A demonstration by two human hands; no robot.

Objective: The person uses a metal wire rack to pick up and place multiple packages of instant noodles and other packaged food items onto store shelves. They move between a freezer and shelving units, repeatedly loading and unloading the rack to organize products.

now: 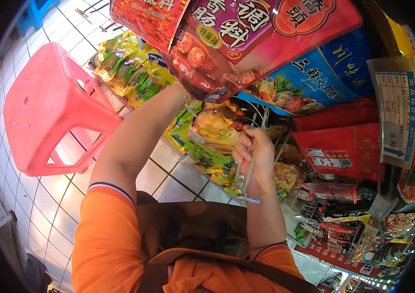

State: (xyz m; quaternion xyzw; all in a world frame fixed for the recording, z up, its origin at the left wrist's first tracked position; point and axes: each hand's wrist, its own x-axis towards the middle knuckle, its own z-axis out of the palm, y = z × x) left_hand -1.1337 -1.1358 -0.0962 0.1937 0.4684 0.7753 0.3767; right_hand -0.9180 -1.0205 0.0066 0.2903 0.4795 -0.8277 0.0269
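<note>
My right hand [254, 152] is curled around the metal rods of a display hook [250, 172], in front of hanging food packets. A price-tag holder [247, 199] sits at the hook's near end, by my wrist. My left forearm [152, 121] reaches up to a red and purple seasoning packet [225, 47], and the hand itself is hidden behind it. A second red packet [145, 22] overlaps it on the left. Yellow vacuum-packed food pouches [215, 124] hang between my arms. A blue packet [313, 77] hangs beyond the right hand.
A pink plastic stool [50, 113] stands on the tiled floor [57, 205] at left. Part of a blue stool [33, 16] shows behind it. Red packets [339, 150] and a large price tag [394, 110] hang at right, with more racked goods [354, 227] below. Yellow-green pouches [130, 69] lie along the rack's left edge.
</note>
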